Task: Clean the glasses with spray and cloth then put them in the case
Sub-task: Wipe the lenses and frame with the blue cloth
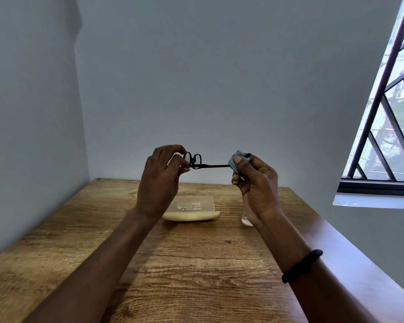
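Note:
I hold black-framed glasses (197, 162) up above the table, seen edge-on. My left hand (160, 180) pinches the frame at the lens end. My right hand (254, 183) pinches a small pale blue-green cloth (234, 162) around the far end of one temple arm. A cream glasses case (191, 209) with white print lies on the table below, partly behind my left wrist. A small clear spray bottle (246, 219) stands on the table, mostly hidden behind my right wrist.
The wooden table (173, 264) sits in a corner, with grey walls at the left and back. A barred window (387, 113) is at the right above a sill. A black band circles my right wrist.

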